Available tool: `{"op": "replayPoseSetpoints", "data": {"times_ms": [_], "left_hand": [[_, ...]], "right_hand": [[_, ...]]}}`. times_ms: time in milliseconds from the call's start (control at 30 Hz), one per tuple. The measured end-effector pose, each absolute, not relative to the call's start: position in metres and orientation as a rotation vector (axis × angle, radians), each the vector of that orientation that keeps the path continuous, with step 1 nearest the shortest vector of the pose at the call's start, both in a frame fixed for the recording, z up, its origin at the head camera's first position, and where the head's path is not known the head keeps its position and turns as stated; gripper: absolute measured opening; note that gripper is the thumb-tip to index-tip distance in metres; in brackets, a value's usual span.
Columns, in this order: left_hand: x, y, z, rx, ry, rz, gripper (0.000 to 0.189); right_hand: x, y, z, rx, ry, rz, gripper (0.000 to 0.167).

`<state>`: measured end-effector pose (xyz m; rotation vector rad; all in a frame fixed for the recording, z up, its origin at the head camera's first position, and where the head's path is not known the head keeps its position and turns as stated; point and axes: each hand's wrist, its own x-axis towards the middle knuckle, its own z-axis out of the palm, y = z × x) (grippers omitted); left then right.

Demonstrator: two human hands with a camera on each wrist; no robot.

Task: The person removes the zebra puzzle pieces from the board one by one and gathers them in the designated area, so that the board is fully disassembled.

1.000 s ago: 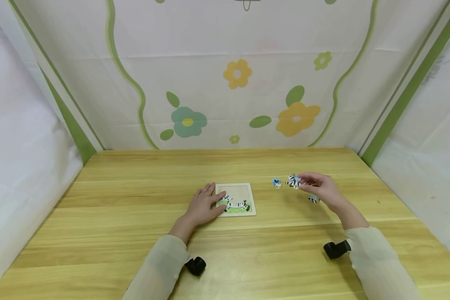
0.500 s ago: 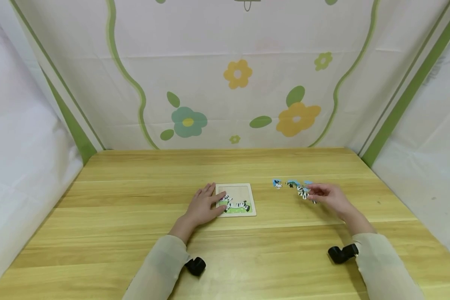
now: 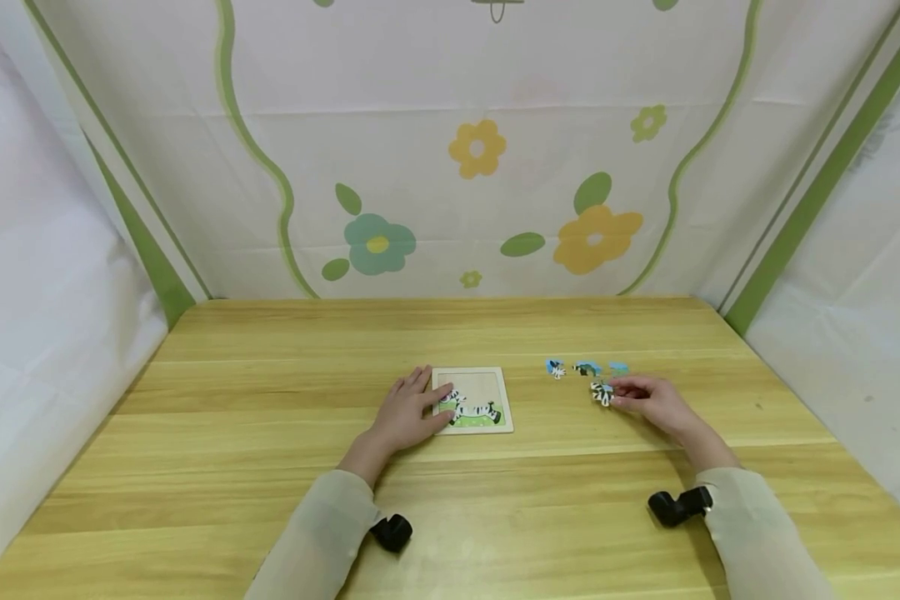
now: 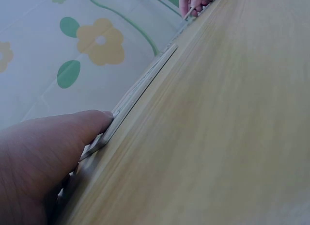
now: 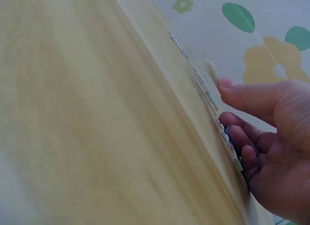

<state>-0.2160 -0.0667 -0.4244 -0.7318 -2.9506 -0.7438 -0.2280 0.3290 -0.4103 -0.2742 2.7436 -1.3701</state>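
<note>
From where the right hand (image 3: 654,405) pinches a striped piece (image 3: 602,395), the puzzle board (image 3: 480,384) lies well leftward, with the left hand (image 3: 405,414) resting on it, fingers spread

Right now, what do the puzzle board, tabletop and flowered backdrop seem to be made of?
Puzzle board: probably matte wood, from its pale tan tone. Tabletop: wood or wood-look laminate, slightly glossy, with streaky grain. Flowered backdrop: likely matte fabric, given its creases.

You are in a booth-like, fabric-walled space, shown by the flower-printed curtain (image 3: 435,187) behind your wood-grain table (image 3: 270,375) and the white sheets (image 3: 52,292) on both sides.
</note>
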Motion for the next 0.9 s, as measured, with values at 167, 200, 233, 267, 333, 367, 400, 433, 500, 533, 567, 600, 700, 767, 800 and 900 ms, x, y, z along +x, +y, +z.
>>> {"op": "replayPoseSetpoints", "data": {"times_ms": [167,200,233,267,333,367,400,433,500,533,567,600,700,767,800,900], "left_hand": [[-0.2163,-0.0669,-0.4245,-0.732,-2.947,-0.738,0.05],[-0.2164,-0.0669,-0.4245,-0.733,-2.945,-0.737,0.05],[-0.2165,-0.0669,-0.4245,-0.734,-2.943,-0.735,0.05],[-0.2167,-0.0668,-0.4246,-0.734,-2.943,-0.733,0.05],[-0.2167,-0.0666,-0.4245,-0.734,-2.94,-0.733,0.05],[-0.2168,-0.0665,-0.4246,-0.734,-2.939,-0.733,0.05],[-0.2168,-0.0664,-0.4245,-0.733,-2.938,-0.733,0.05],[-0.2167,-0.0663,-0.4245,-0.732,-2.939,-0.732,0.05],[-0.2167,-0.0663,-0.4246,-0.731,-2.939,-0.734,0.05],[-0.2167,-0.0663,-0.4246,-0.73,-2.941,-0.733,0.05],[-0.2167,-0.0663,-0.4246,-0.729,-2.942,-0.735,0.05],[-0.2166,-0.0663,-0.4244,-0.729,-2.942,-0.736,0.05],[-0.2164,-0.0662,-0.4241,-0.729,-2.944,-0.739,0.05],[-0.2161,-0.0662,-0.4236,-0.73,-2.942,-0.739,0.05],[-0.2159,-0.0663,-0.4233,-0.729,-2.941,-0.739,0.049],[-0.2154,-0.0664,-0.4226,-0.729,-2.94,-0.741,0.049]], "right_hand": [[-0.2296,0.3259,-0.4129,-0.268,2.805,-1.311,0.04],[-0.2299,0.3253,-0.4135,-0.271,2.816,-1.299,0.039],[-0.2302,0.3247,-0.4141,-0.277,2.829,-1.285,0.038],[-0.2306,0.324,-0.4146,-0.281,2.838,-1.275,0.037],[-0.2313,0.3231,-0.4156,-0.299,2.858,-1.245,0.035],[-0.2317,0.3227,-0.4161,-0.308,2.866,-1.229,0.034],[-0.2322,0.3223,-0.4166,-0.314,2.875,-1.214,0.033],[-0.2325,0.3219,-0.417,-0.319,2.882,-1.205,0.033],[-0.2329,0.3212,-0.417,-0.332,2.888,-1.195,0.033],[-0.233,0.321,-0.4169,-0.336,2.889,-1.193,0.033],[-0.233,0.3206,-0.4166,-0.34,2.888,-1.194,0.034],[-0.233,0.3203,-0.4163,-0.343,2.886,-1.197,0.034],[-0.2333,0.3198,-0.4154,-0.35,2.88,-1.199,0.034],[-0.234,0.3196,-0.4156,-0.349,2.878,-1.196,0.034],[-0.2343,0.3196,-0.4156,-0.348,2.874,-1.199,0.034],[-0.2345,0.3193,-0.4154,-0.345,2.866,-1.21,0.034]]}}
